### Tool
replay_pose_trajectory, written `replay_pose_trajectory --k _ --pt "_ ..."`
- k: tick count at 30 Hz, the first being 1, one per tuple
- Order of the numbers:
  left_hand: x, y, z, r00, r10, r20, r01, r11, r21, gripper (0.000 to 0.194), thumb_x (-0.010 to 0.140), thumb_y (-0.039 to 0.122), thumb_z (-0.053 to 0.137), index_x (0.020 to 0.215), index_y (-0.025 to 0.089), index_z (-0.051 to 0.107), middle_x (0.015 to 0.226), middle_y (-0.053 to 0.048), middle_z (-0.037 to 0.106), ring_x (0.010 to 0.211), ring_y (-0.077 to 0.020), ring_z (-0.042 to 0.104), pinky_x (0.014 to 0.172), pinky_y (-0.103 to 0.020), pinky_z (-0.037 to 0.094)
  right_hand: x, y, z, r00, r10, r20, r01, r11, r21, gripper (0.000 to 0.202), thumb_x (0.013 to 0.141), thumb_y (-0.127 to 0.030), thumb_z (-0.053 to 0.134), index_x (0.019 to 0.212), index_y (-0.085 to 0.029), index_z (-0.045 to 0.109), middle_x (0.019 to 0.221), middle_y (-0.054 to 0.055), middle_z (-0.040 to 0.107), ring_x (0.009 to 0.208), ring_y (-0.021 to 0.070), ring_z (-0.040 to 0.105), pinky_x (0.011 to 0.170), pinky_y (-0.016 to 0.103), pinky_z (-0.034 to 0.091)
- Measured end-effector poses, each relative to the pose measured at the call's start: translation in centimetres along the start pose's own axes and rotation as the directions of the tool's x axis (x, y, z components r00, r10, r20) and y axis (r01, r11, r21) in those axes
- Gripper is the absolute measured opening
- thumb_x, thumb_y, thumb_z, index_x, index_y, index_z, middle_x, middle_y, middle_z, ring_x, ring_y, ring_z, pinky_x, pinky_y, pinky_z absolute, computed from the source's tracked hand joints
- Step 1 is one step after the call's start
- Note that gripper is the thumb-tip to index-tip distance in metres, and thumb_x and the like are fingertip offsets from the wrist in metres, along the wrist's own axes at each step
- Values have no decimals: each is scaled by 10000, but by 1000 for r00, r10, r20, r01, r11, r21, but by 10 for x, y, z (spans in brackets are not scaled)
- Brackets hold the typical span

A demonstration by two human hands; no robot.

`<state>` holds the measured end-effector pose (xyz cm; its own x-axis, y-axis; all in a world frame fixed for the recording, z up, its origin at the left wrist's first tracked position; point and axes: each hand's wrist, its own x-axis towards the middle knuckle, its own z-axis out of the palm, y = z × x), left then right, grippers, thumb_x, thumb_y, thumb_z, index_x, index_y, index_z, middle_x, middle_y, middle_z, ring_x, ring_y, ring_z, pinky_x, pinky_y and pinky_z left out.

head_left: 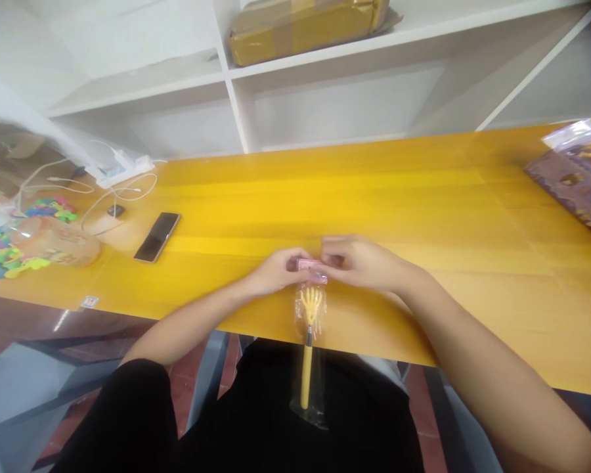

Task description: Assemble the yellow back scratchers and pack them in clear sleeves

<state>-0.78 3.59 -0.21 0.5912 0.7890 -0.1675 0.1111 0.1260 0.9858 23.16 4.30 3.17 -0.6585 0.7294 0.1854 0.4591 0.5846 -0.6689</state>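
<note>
A yellow back scratcher (306,368) with a hand-shaped head lies inside a clear plastic bag (317,387). The bag hangs over the table's front edge, its lower end in front of my black clothing. Pinched at the bag's pink printed top (309,264) are the fingers of my left hand (276,270). On the other side of that top, my right hand (362,264) is closed, thumb and fingertips pressed against it. Between the hands the bag's top edge is partly hidden by fingers.
On the yellow table (398,197) a phone (158,237) lies to the left, near a white power strip (121,172) with cables. A clear jar (54,240) and colourful small toys (2,253) sit far left. A purple patterned package (574,177) rests far right. Shelves behind hold a cardboard box (305,33).
</note>
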Motion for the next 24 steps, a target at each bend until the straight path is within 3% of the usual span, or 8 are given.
replay_pose_trajectory --k 4,8,12,19,24 --pt "1 -3 -2 1000 20 2 -20 1000 13 355 839 423 859 1015 161 696 903 -61 739 793 -155 701 776 -320 534 1 7 3 992 109 66 -106 994 -35 455 964 -595 692 776 -216 524 671 -20 561 566 114 418 557 287 288" --pt "1 -4 -3 999 35 -4 -35 998 43 368 843 416 862 1058 164 702 924 -63 749 805 -154 708 762 -306 530 2 8 4 972 56 229 -81 992 101 402 1001 -590 640 885 -207 675 788 13 690 649 140 539 607 289 366" --pt "-1 -3 -3 1000 30 3 -30 997 75 349 836 405 867 1042 175 704 956 -73 756 830 -161 709 762 -306 529 2 5 6 954 38 298 -92 981 169 408 1053 -544 564 885 -200 707 854 26 722 719 157 603 672 302 431" --pt "-2 -3 -4 999 14 33 -18 993 119 326 850 398 855 1042 192 692 1031 -79 753 909 -168 715 822 -320 539 1 9 7 948 -24 318 -51 973 226 369 1060 -506 563 909 -211 725 835 14 708 681 140 567 641 284 440" --pt "-6 2 -3 997 -13 74 6 995 99 341 829 381 875 1044 190 692 1043 -81 747 922 -174 718 826 -330 543 0 5 5 919 1 393 -106 964 245 342 1043 -450 598 816 -202 666 785 -6 653 632 114 503 581 266 392"
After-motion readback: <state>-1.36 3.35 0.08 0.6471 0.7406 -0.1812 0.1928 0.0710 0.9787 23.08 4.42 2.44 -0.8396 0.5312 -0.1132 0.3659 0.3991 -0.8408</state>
